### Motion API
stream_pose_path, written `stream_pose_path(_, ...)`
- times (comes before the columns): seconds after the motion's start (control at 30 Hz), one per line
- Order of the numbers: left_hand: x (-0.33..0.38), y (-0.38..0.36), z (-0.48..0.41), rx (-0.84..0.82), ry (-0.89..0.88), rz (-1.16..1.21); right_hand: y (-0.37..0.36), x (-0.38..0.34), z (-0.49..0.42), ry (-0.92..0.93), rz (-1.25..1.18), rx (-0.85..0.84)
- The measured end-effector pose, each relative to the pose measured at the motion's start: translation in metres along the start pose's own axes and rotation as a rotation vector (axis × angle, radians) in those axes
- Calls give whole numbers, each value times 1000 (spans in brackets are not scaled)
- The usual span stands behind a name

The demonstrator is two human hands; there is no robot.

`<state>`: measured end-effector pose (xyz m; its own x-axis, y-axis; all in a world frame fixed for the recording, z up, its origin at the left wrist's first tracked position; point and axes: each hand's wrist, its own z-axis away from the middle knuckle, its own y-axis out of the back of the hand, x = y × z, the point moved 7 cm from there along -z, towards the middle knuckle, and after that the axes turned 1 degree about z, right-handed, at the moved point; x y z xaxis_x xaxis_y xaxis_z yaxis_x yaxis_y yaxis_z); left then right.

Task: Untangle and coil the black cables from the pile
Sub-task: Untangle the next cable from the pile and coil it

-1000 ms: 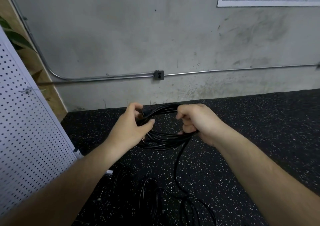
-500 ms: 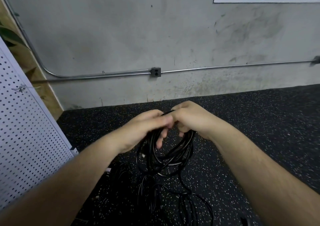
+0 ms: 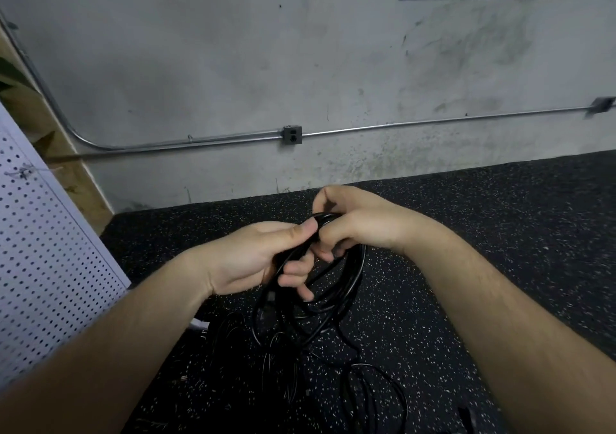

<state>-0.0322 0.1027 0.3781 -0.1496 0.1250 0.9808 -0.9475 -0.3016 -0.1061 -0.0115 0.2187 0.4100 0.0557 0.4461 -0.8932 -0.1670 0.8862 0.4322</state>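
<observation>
A coil of black cable (image 3: 336,297) hangs in several loops from both hands above the floor. My left hand (image 3: 253,257) grips the top of the coil, thumb over the strands and fingers curled under them. My right hand (image 3: 360,223) holds the same bundle just to the right, its fingers curled round the cable. A loose strand trails from the coil down to the pile of tangled black cables (image 3: 300,377) lying on the floor below.
The floor is black speckled rubber (image 3: 500,233). A white perforated panel (image 3: 50,250) leans at the left. A grey concrete wall (image 3: 233,67) stands behind, with a metal conduit and an outlet box (image 3: 292,134). A white plug (image 3: 199,324) lies by the pile.
The coil, held wide and flat between my hands a second ago, now hangs down in loops. My hands came together at its top, then my right hand rose slightly.
</observation>
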Motion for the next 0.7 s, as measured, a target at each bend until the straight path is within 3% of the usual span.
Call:
stream_pose_path(0.17,17,9,0,205,-155,-42,14,3,3,183,-322,54)
stream_pose_path(0.27,25,16,3,229,-222,56,12,17,0,171,-506,103)
stream_pose_path(0.4,19,21,11,41,-127,140,0,13,-6,166,-235,169)
stream_pose_path(0.53,21,21,17,-187,-52,332,-10,-9,-5,212,27,118)
stream_pose_path(0.7,19,23,16,-70,-42,47,-5,-15,-3,188,238,134)
